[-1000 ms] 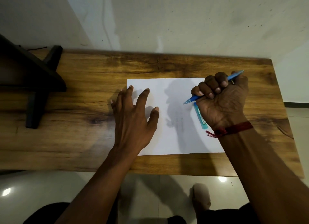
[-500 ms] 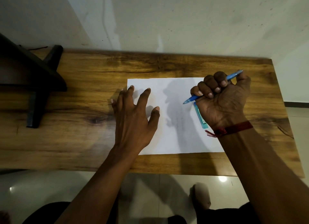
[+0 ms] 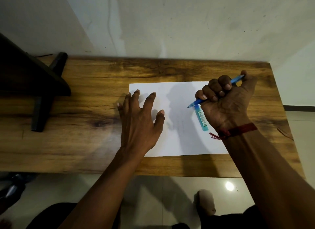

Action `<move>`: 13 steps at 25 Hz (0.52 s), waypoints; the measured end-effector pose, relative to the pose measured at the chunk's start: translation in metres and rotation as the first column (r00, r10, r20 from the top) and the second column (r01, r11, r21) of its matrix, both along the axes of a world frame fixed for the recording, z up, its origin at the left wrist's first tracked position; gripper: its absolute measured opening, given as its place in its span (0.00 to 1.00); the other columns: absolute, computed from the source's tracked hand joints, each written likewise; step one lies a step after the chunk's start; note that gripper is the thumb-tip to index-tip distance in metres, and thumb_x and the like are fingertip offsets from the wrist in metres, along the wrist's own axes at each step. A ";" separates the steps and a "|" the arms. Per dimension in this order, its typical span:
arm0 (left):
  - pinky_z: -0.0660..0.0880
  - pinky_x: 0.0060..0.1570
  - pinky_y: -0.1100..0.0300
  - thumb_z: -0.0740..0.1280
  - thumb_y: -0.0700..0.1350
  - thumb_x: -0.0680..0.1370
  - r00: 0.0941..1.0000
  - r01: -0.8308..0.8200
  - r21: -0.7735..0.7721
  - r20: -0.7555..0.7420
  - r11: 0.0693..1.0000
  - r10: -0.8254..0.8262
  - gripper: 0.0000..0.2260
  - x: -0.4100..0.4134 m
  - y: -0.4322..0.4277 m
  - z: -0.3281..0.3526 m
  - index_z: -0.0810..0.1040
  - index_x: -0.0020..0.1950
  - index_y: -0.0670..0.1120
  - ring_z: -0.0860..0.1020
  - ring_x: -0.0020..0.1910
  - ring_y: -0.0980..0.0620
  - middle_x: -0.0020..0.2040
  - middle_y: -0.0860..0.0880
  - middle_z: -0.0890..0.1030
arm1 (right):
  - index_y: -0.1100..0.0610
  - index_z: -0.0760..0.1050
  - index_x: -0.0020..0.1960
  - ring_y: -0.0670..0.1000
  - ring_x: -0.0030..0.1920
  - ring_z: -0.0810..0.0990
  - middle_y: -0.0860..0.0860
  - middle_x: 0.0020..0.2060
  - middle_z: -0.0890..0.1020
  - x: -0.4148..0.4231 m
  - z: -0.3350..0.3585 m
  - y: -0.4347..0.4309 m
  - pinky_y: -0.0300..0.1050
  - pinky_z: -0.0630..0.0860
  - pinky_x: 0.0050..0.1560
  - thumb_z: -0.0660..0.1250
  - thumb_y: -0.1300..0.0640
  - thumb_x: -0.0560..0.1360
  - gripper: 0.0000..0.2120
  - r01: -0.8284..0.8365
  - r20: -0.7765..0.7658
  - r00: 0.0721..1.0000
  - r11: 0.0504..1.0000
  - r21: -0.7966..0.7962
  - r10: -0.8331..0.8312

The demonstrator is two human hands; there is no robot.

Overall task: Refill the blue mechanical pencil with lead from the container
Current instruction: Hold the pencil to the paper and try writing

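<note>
the lead container (image 3: 201,118) carries a green-and-white printed label; its print is too small to read. no other text is visible.

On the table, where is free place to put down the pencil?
Bare paper lies between the left hand and the lead container. Bare wood runs along the table behind the sheet, and between the dark stand and the left hand. Crowded: under the right hand holding the blue pencil.

Lead container (image 3: 201,118) on paper (image 3: 179,126)
</note>
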State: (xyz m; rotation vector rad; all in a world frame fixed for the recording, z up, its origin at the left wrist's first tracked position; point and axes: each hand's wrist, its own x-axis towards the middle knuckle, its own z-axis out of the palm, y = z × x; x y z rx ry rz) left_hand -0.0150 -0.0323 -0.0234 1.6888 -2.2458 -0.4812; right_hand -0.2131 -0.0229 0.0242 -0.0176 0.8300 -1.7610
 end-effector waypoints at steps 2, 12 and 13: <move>0.44 0.74 0.38 0.60 0.57 0.78 1.000 0.004 -0.011 -0.002 1.000 -0.005 0.24 -0.002 0.001 0.000 0.65 0.73 0.54 0.53 0.76 0.40 0.76 0.41 0.60 | 0.54 0.59 0.27 0.48 0.24 0.53 0.48 0.22 0.57 0.000 0.002 0.001 0.42 0.58 0.28 0.52 0.40 0.74 0.23 0.019 0.001 1.000 1.000 0.000 -0.019; 0.50 0.73 0.36 0.59 0.57 0.78 0.997 0.040 -0.065 0.068 0.997 -0.036 0.23 0.005 0.016 -0.007 0.67 0.72 0.53 0.57 0.75 0.39 0.75 0.40 0.62 | 0.55 0.58 0.28 0.49 0.23 0.53 0.49 0.23 0.56 0.003 0.017 0.030 0.42 0.59 0.28 0.51 0.38 0.73 0.24 0.020 0.006 1.000 0.997 -0.073 -0.019; 0.50 0.73 0.36 0.59 0.57 0.78 0.997 0.041 -0.069 0.073 0.997 -0.036 0.23 0.006 0.018 -0.008 0.67 0.72 0.53 0.57 0.75 0.39 0.75 0.40 0.62 | 0.55 0.58 0.28 0.49 0.23 0.53 0.49 0.23 0.56 0.003 0.018 0.034 0.42 0.59 0.28 0.52 0.36 0.73 0.25 0.019 0.009 1.000 0.997 -0.081 -0.018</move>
